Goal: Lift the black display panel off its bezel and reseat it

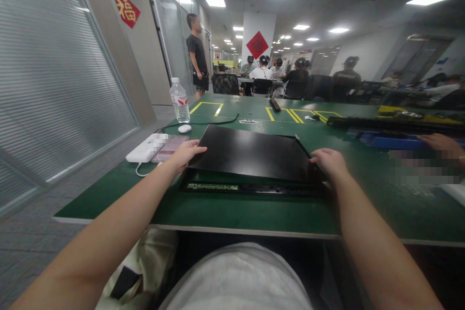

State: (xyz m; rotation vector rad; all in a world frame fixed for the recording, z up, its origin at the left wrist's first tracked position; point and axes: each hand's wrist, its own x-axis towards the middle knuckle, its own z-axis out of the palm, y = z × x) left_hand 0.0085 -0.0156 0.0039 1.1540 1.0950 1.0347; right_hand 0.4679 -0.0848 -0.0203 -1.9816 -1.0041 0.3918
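Observation:
A glossy black display panel (250,152) lies tilted over a shallow black frame (283,189), its near edge raised above the frame. A narrow green circuit board (212,187) shows along the frame's near side. My left hand (187,153) is closed on the panel's left edge, thumb on top. At the opposite side, my right hand (331,162) grips the panel's right edge near the corner; its lower fingers are hidden. What lies under the panel is covered.
Left on the green table (254,218) are a water bottle (179,101), a white power strip (145,149), a phone (170,147) and a white mouse-like object (184,128). A co-worker's hand (441,145) is at the right beside a blue tray (388,139). A dark strip (275,104) lies farther back.

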